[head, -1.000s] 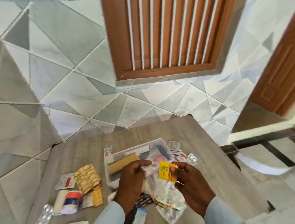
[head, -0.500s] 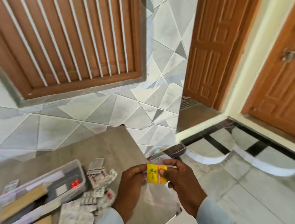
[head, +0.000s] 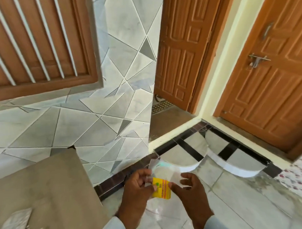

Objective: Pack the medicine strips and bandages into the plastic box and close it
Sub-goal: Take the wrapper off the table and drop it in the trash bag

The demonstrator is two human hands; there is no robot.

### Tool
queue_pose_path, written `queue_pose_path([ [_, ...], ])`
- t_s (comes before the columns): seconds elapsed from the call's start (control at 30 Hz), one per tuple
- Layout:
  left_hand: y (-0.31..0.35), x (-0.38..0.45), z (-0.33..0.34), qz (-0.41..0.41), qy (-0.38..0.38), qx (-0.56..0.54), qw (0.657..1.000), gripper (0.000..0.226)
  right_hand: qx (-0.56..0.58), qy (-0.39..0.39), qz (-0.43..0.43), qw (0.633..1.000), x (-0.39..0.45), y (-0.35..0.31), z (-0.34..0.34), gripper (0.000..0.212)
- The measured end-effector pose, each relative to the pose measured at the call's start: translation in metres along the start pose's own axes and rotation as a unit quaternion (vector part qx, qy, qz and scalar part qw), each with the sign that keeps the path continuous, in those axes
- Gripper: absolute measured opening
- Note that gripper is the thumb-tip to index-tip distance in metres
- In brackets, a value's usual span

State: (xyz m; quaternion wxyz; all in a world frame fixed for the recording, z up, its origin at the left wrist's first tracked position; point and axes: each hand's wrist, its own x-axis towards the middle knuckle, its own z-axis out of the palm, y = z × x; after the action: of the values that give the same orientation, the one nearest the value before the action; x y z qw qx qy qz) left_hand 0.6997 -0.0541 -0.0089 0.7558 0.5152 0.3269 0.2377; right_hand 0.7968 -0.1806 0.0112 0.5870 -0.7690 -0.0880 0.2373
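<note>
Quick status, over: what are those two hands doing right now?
Left hand and right hand both gripping small yellow packet in clear plastic wrapper. Off table's edge. Plastic box out of view.

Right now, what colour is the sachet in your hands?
Yellow sachet, orange stripes, green logo; head view.

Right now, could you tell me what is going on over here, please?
A person is holding a small yellow sachet with a clear plastic wrapper between the left hand and right hand, out past the edge of the table and above the floor. A few medicine strips lie at the table's near corner. The plastic box is out of view, so packing is unfinished.
</note>
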Motion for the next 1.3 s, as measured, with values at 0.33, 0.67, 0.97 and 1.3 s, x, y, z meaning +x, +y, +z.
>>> queue_pose_path([
  [0.33, -0.037, 0.104, 0.052, -0.035, 0.086, 0.043, 0.995, 0.050, 0.024, -0.238, 0.147, 0.960, 0.156, 0.021, -0.017, 0.038],
  [0.67, -0.055, 0.153, 0.083, -0.157, 0.242, 0.021, 0.957, 0.020, -0.166, -0.429, 0.073, 0.885, 0.274, 0.009, 0.002, 0.027],
  [0.97, -0.086, 0.227, 0.037, -0.212, 0.273, -0.012, 0.938, 0.026, -0.202, -0.434, 0.134, 0.868, 0.331, 0.050, 0.082, 0.016],
  [1.3, -0.145, 0.352, -0.018, -0.289, 0.235, 0.019, 0.928, 0.029, -0.267, -0.356, 0.218, 0.869, 0.425, 0.101, 0.166, 0.025],
])
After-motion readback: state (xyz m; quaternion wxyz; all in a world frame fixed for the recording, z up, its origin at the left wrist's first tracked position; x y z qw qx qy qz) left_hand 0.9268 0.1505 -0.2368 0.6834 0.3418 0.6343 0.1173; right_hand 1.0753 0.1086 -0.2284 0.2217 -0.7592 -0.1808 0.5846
